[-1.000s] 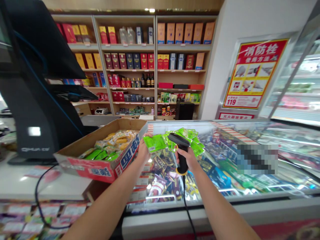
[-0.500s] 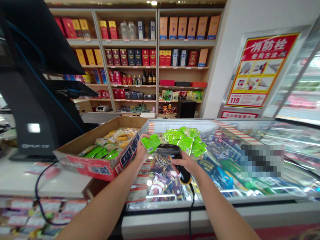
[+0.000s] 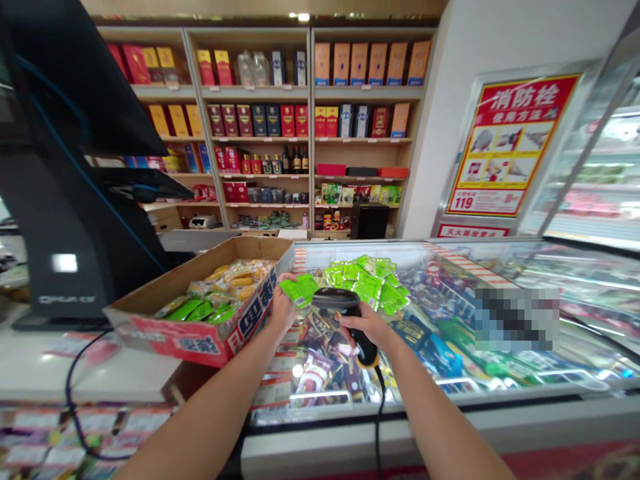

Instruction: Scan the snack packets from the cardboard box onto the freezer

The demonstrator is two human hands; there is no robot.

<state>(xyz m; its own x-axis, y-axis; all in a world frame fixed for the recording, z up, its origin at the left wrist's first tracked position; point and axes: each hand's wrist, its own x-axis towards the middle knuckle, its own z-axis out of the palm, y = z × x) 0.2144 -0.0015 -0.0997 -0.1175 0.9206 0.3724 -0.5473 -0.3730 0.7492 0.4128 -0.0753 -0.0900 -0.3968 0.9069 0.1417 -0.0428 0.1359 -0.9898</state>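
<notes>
Shop chest freezer (image 3: 400,408): right hand (image 3: 367,328), fingers closed around corded barcode scanner (image 3: 334,300) above the glass; left hand (image 3: 284,310), fingers pinching green sachet (image 3: 300,291) toward scanner, beside cardboard box (image 3: 200,333) at freezer's left end.

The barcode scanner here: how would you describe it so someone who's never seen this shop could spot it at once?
Above the glass-topped shop freezer, find the person's right hand. It grips a black handheld barcode scanner, its yellow-ringed base trailing a black cable.
</notes>
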